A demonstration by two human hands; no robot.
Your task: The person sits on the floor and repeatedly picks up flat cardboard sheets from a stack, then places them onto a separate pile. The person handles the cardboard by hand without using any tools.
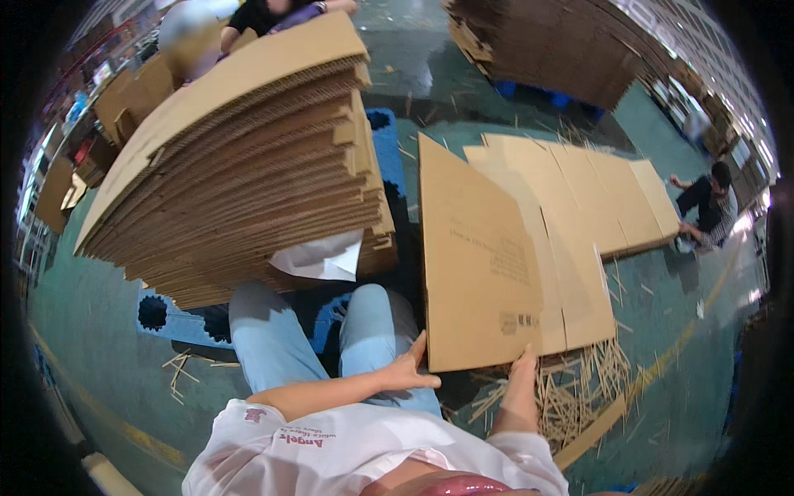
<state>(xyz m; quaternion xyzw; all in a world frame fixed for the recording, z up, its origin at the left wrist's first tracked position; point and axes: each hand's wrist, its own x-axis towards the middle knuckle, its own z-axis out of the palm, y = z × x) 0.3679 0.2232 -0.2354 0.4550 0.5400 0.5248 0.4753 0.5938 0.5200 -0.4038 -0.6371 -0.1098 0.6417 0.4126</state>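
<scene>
A flat brown cardboard sheet (480,256) with faint print lies tilted in front of me, its left edge standing higher. My left hand (407,370) is at the sheet's near left corner, thumb and fingers spread apart along its two edges. At the near edge, further right, my right hand (519,376) has its tip over the board; its other fingers are hidden. Under and beyond this sheet lie more flattened cardboard sheets (579,289), overlapping in a row toward the right.
A tall stack of cardboard (256,157) stands on a blue pallet (174,322) at my left, with a white paper sheet (327,258) at its base. Cardboard strips (579,380) litter the floor. Another person (711,207) crouches far right; another cardboard stack (546,50) stands behind.
</scene>
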